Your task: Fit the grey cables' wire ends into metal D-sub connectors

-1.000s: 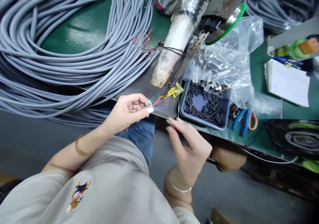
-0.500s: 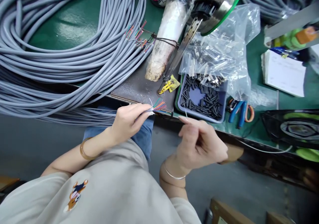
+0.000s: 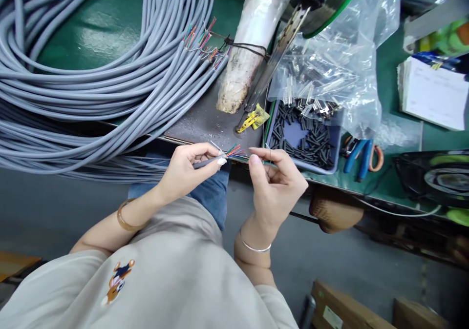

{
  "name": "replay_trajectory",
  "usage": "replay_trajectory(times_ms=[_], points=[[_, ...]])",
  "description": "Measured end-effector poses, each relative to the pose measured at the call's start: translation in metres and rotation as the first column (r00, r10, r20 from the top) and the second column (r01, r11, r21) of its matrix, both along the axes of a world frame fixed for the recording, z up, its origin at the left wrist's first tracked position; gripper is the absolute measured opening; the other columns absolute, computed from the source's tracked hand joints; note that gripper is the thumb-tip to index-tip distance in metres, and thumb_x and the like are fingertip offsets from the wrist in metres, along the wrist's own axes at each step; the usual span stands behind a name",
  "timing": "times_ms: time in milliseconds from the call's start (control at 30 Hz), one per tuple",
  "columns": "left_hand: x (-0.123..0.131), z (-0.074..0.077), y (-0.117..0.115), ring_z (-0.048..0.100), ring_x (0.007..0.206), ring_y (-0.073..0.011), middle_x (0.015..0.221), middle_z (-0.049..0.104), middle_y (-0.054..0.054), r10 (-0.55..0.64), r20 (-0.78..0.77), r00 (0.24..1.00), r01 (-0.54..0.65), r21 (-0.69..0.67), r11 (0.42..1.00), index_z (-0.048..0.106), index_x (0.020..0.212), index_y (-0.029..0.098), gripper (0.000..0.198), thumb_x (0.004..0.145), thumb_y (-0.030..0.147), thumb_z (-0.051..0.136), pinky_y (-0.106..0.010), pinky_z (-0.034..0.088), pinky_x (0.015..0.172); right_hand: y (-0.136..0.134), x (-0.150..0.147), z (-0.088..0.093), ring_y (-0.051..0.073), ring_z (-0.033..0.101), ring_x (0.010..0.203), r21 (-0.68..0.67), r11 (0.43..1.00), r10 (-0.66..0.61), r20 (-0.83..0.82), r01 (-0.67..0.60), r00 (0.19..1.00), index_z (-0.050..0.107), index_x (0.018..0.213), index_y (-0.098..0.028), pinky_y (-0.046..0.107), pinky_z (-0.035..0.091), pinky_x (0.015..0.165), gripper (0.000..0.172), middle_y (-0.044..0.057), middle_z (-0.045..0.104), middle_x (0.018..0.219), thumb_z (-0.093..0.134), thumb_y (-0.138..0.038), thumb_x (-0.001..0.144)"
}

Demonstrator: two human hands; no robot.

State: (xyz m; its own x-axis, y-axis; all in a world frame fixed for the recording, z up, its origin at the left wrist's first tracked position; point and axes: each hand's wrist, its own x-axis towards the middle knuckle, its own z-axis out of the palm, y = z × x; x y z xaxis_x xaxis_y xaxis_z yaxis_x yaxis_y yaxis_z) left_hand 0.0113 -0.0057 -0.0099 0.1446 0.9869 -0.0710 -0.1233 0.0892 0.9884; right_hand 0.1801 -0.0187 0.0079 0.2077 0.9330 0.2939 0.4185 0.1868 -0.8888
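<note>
My left hand (image 3: 190, 168) pinches the end of a grey cable (image 3: 205, 162) at the bench's front edge. Thin coloured wires (image 3: 234, 150) fan out of the cable end to the right. My right hand (image 3: 276, 185) is just right of those wires, fingers curled, with a short thin black piece (image 3: 269, 159) pinched between thumb and fingers. Its fingertips nearly touch the coloured wires. Both hands hover in front of a dark metal plate (image 3: 205, 121).
A big coil of grey cables (image 3: 91, 70) fills the left of the green bench. A blue tray of short black tubes (image 3: 304, 138) sits right of the plate, under a clear bag of metal parts (image 3: 330, 70). Blue-handled pliers (image 3: 361, 155) and a white notepad (image 3: 432, 92) lie farther right.
My right hand has come back from near the blue tray toward the wire ends. The left hand kept hold of the cable end and barely moved.
</note>
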Motion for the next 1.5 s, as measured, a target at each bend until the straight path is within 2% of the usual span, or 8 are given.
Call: replay_trajectory(times_ms=[200, 600, 767, 967, 1100, 1267, 1367, 1500], points=[[0.0, -0.003, -0.002, 0.065, 0.068, -0.0121, 0.08, 0.078, -0.006, 0.005, -0.113, 0.994, 0.008, 0.115, 0.993, 0.076, 0.082, 0.013, 0.01, 0.084, 0.022, 0.075, -0.021, 0.054, 0.066, 0.007, 0.0, 0.008, 0.004, 0.029, 0.05, -0.1, 0.992, 0.081, 0.08, -0.073, 0.994, 0.078, 0.104, -0.02, 0.023, 0.026, 0.047, 0.019, -0.004, 0.054, 0.073, 0.07, -0.028, 0.089], [-0.004, 0.0, 0.0, 0.061, 0.064, -0.01, 0.075, 0.074, -0.004, -0.031, -0.206, 0.978, 0.066, 0.165, 0.984, 0.074, 0.081, 0.012, 0.01, 0.086, 0.02, 0.071, -0.02, 0.049, 0.061, 0.017, 0.005, 0.012, 0.005, 0.04, 0.053, -0.176, 0.958, 0.233, 0.03, -0.225, 0.972, 0.072, 0.078, -0.018, 0.021, 0.028, 0.049, 0.008, -0.005, 0.054, 0.068, 0.07, -0.019, 0.086], [-0.003, 0.002, -0.001, 0.053, 0.053, -0.0069, 0.066, 0.068, 0.0, -0.034, -0.228, 0.973, 0.071, 0.155, 0.985, 0.074, 0.082, 0.011, 0.011, 0.088, 0.02, 0.07, -0.019, 0.043, 0.052, 0.014, 0.005, 0.012, 0.004, 0.037, 0.053, -0.102, 0.97, 0.238, 0.181, -0.222, 0.954, 0.071, 0.081, -0.019, 0.022, 0.028, 0.049, 0.007, -0.006, 0.049, 0.067, 0.07, -0.016, 0.088], [-0.003, -0.004, -0.003, 0.067, 0.068, -0.0113, 0.082, 0.078, -0.005, 0.082, -0.319, 0.944, 0.043, 0.368, 0.929, 0.076, 0.089, 0.013, 0.01, 0.093, 0.02, 0.07, -0.021, 0.051, 0.064, 0.006, 0.004, 0.013, 0.007, 0.049, 0.058, 0.112, 0.961, 0.185, 0.419, -0.252, 0.889, 0.072, 0.091, -0.022, 0.022, 0.039, 0.054, 0.011, -0.005, 0.057, 0.07, 0.069, -0.012, 0.09], [-0.001, -0.01, -0.005, 0.072, 0.076, -0.0133, 0.088, 0.081, -0.007, 0.201, -0.385, 0.901, 0.043, 0.539, 0.841, 0.076, 0.097, 0.013, 0.013, 0.097, 0.02, 0.065, -0.023, 0.056, 0.073, 0.0, 0.004, 0.008, 0.007, 0.05, 0.058, 0.155, 0.965, 0.129, 0.425, -0.212, 0.896, 0.072, 0.093, -0.024, 0.024, 0.04, 0.053, 0.013, -0.003, 0.068, 0.082, 0.072, -0.012, 0.089], [0.004, -0.017, -0.008, 0.073, 0.077, -0.0123, 0.089, 0.081, -0.007, 0.301, -0.43, 0.851, 0.051, 0.639, 0.768, 0.076, 0.102, 0.014, 0.017, 0.1, 0.019, 0.06, -0.022, 0.057, 0.076, -0.006, 0.002, 0.005, 0.007, 0.039, 0.053, 0.17, 0.978, 0.04, 0.398, -0.117, 0.916, 0.073, 0.093, -0.025, 0.027, 0.036, 0.051, 0.012, -0.003, 0.067, 0.081, 0.073, -0.013, 0.089], [0.004, -0.018, -0.008, 0.073, 0.077, -0.0115, 0.088, 0.081, -0.006, 0.315, -0.429, 0.846, 0.045, 0.647, 0.761, 0.076, 0.103, 0.016, 0.018, 0.1, 0.02, 0.059, -0.021, 0.057, 0.075, -0.006, 0.002, 0.006, 0.007, 0.037, 0.051, 0.174, 0.98, 0.017, 0.398, -0.093, 0.917, 0.073, 0.091, -0.025, 0.027, 0.034, 0.049, 0.01, -0.002, 0.067, 0.081, 0.073, -0.015, 0.089], [0.002, -0.011, -0.007, 0.071, 0.075, -0.0124, 0.086, 0.08, -0.006, 0.272, -0.414, 0.869, 0.031, 0.593, 0.805, 0.076, 0.099, 0.014, 0.015, 0.098, 0.019, 0.062, -0.022, 0.056, 0.074, -0.004, 0.001, 0.005, 0.007, 0.042, 0.052, 0.15, 0.983, 0.055, 0.326, -0.109, 0.944, 0.073, 0.093, -0.024, 0.027, 0.038, 0.052, 0.008, -0.002, 0.067, 0.082, 0.073, -0.017, 0.09]])
